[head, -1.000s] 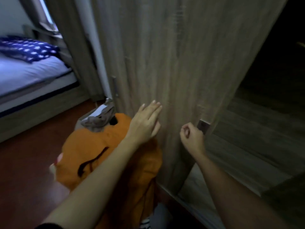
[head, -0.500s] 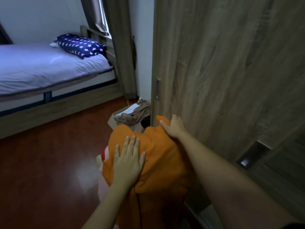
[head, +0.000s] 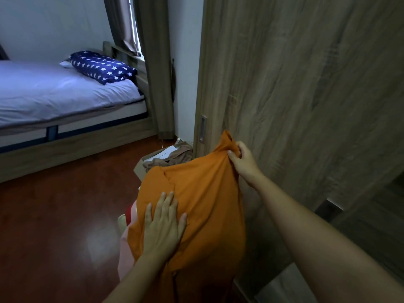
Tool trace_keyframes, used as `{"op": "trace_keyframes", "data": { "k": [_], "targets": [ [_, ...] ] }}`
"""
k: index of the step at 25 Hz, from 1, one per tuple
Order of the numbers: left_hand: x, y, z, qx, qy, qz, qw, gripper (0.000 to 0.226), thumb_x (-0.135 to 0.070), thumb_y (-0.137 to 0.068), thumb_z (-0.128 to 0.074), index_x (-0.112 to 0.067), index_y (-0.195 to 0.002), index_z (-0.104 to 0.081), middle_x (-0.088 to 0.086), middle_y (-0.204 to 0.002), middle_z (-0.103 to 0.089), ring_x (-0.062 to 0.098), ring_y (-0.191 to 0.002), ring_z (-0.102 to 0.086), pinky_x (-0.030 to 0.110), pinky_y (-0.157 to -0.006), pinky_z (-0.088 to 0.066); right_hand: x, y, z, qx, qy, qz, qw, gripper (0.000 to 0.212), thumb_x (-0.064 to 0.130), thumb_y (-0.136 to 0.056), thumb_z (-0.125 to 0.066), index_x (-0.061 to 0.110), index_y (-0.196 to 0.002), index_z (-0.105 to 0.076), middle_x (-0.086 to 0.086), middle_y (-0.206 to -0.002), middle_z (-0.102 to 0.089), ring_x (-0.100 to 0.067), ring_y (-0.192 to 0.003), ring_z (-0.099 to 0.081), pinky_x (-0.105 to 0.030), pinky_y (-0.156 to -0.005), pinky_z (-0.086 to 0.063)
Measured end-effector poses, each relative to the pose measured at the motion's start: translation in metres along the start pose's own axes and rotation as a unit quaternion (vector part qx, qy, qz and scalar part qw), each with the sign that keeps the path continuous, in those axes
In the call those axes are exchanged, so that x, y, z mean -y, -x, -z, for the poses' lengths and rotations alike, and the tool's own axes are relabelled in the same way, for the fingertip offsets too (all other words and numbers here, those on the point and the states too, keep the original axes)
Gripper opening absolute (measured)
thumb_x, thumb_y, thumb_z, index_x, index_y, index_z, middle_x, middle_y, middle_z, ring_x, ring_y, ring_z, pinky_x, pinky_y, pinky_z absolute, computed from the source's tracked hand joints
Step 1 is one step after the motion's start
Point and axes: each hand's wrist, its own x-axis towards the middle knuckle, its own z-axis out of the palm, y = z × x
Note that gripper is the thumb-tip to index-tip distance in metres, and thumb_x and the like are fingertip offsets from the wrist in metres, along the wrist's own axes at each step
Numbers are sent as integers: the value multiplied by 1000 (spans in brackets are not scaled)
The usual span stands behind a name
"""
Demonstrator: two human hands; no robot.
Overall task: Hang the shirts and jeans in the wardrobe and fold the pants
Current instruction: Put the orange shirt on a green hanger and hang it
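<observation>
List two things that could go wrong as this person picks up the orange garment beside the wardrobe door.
1. The right hand pinches only a small bunch of the orange garment, while the left hand lies flat on it, so the cloth may slip free.
2. The orange garment covers a pink garment beneath it; lifting could drag that onto the floor.

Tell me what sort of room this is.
Most likely a bedroom: a made bed with a star-print pillow, a long curtain, and a wood-grain wardrobe door, by which the right hand pinches an orange shirt.
</observation>
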Motion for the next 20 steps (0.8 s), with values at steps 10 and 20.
{"op": "trace_keyframes", "data": {
  "k": [10, 20],
  "targets": [
    [-66, -168, 95, 336, 244, -109, 903, 64, -10, -88, -56, -19, -145, -29, -1, -140, -36, 17, -125, -37, 32, -106, -30, 46, 32, 41, 94, -39, 62, 993, 37, -9, -81, -57, 26, -91, -54, -1, -88, -59, 1, -75, -59, -14, -67, -47],
    [-52, -142, 144, 113, 58, -127, 984, 21, -37, -96, -47, -19, -101, -57, 4, -97, -62, 19, -95, -56, 40, -90, -43, 100, 76, 79, -25, 232, 138, 962, 18, 29, -84, -67, 15, -84, -55, -2, -89, -51, -10, -76, -49, -15, -61, -36]
  ]
}}
